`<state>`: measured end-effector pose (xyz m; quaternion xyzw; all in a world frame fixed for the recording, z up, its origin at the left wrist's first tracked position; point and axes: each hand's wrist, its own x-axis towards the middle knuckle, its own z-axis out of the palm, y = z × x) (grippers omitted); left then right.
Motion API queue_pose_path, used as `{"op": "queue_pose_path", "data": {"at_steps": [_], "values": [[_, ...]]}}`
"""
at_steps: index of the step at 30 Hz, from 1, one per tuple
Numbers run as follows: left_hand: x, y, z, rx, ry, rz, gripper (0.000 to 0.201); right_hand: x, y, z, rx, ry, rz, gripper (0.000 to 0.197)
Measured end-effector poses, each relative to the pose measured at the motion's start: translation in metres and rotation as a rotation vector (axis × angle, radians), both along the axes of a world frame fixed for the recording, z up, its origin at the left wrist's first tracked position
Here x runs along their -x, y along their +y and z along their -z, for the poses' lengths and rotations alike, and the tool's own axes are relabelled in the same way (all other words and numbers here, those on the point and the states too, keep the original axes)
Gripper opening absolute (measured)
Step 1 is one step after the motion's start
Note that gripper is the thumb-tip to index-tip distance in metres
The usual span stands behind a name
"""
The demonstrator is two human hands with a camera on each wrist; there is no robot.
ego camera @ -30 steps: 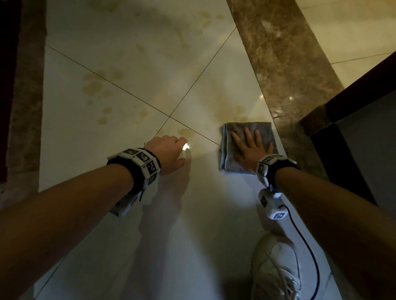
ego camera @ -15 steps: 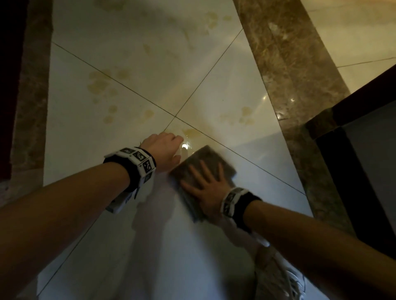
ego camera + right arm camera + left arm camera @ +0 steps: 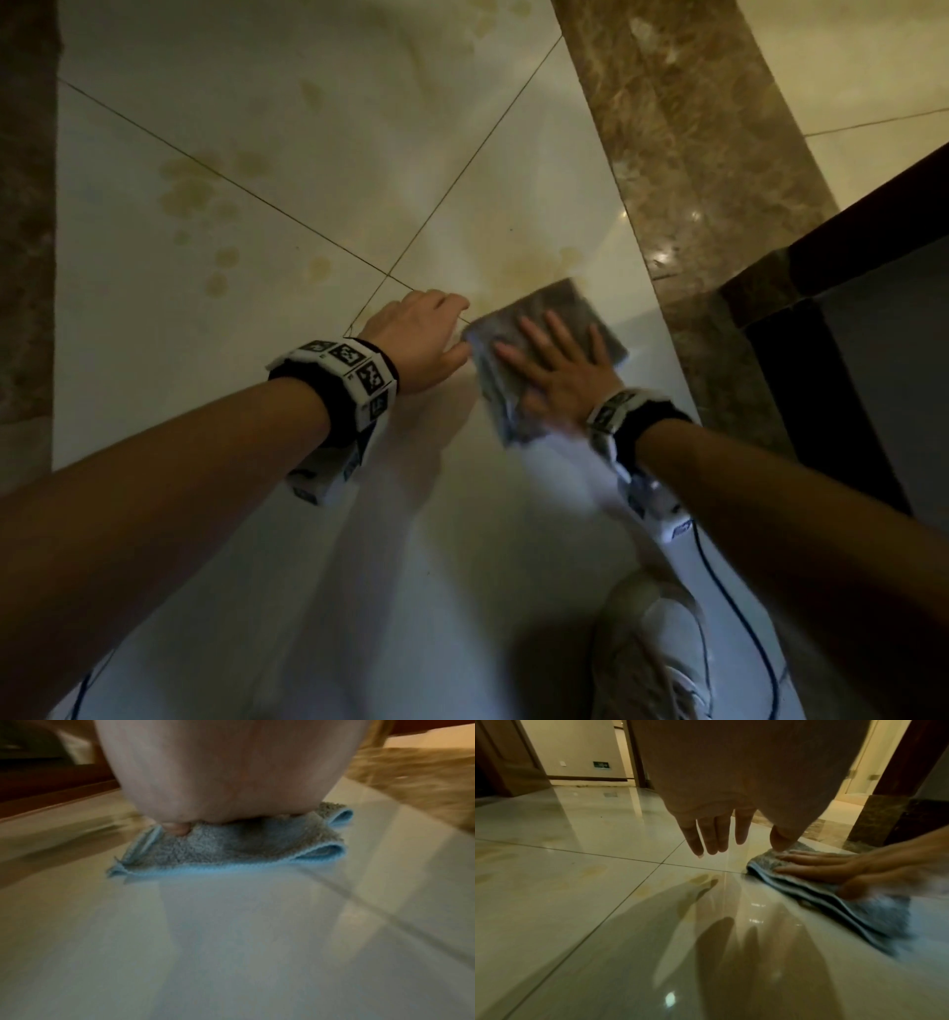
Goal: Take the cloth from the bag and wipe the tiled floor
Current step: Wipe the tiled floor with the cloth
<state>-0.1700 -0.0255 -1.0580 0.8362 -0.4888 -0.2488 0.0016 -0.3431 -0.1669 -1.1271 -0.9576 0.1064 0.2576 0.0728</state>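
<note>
At the far left of the head view we noted a dark brown marble strip (image 3: 25, 257) bordering the pale tiled floor (image 3: 154, 360), which carried yellowish blotchy stains (image 3: 190, 190) above the left forearm and near the crossing of the grout lines (image 3: 390, 275). The left hand (image 3: 416, 344) hovered close over the floor just beside that crossing, empty; in the left wrist view its fingers (image 3: 713, 833) hung loosely, slightly bent and a little apart, with its shadow cast on the glossy tile beneath. A black and white marker band (image 3: 349, 380) sat on that wrist. Immediately to the right, the folded grey-blue cloth (image 3: 554, 329) lay flat on the floor, its near-left corner just beside the left thumb; whether they touched we could not tell. The right hand (image 3: 560, 370) pressed down on the cloth with a flat palm, fingers straight and spread apart, not curled round the fabric. In the right wrist view the cloth (image 3: 231, 850) showed a light blue stitched hem and doubled layers, with the heel of the hand on top; that view was blurred. More faint staining (image 3: 534, 264) lay on the tile just beyond the cloth's far edge. Further right ran a second brown marble strip (image 3: 693, 154), then a dark wooden frame (image 3: 832, 390). At lower right we recorded a white shoe (image 3: 652, 658) and a thin dark cable (image 3: 739, 616) trailing from the right wrist.
</note>
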Motion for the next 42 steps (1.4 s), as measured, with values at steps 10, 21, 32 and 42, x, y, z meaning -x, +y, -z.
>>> {"op": "queue_pose_path", "data": {"at_steps": [10, 21, 32, 42], "values": [[-0.029, 0.058, -0.014, -0.021, 0.009, -0.154, 0.057, -0.066, -0.057, -0.013, -0.048, 0.078, 0.387, 0.067], [-0.05, 0.122, -0.036, -0.096, -0.087, -0.23, 0.055, -0.047, 0.123, -0.006, -0.047, -0.019, -0.429, 0.073], [-0.033, 0.161, -0.045, -0.186, -0.138, -0.038, 0.054, 0.005, 0.182, -0.003, -0.065, 0.011, -0.81, 0.079], [-0.055, 0.169, -0.042, -0.216, -0.112, -0.099, 0.054, -0.085, 0.126, -0.014, 0.005, 0.119, -0.38, 0.077]]}}
